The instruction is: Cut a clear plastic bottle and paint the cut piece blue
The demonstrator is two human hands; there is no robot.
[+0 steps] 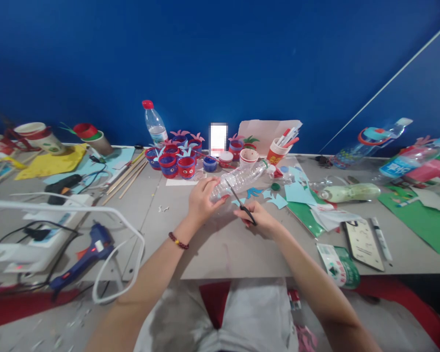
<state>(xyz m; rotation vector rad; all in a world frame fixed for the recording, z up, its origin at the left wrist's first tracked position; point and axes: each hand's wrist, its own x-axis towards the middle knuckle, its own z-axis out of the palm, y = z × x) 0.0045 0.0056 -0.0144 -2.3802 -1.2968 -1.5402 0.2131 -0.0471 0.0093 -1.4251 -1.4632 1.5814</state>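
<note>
At the near edge of the table [212,264], one blue glue gun [97,247] lies to the left and one green-and-white packet [338,265] to the right. Beyond them, the right hand [258,220] is closed around the black handles of one pair of scissors [247,211], whose metal blades point away and to the left, up to the clear bottle [242,178]; how far apart the blades are is too small to tell. The left hand [205,199], a beaded bracelet [178,241] on its wrist, has its fingers curled over the near left end of that bottle. The one bottle in hand is transparent, shiny and ridged around its body. It is over the middle of the table, its long axis slanting from near left to far right, with the narrower, greenish neck end at the far right. Just beside it lie light blue paper cutouts [276,199]. Farther back, a cluster of red and blue cups [168,166] has three in its front row, and two leaf-topped cups [236,149] stand to the right. One red-capped bottle [156,124] stands upright behind the cluster, before the blue wall [205,58].
</note>
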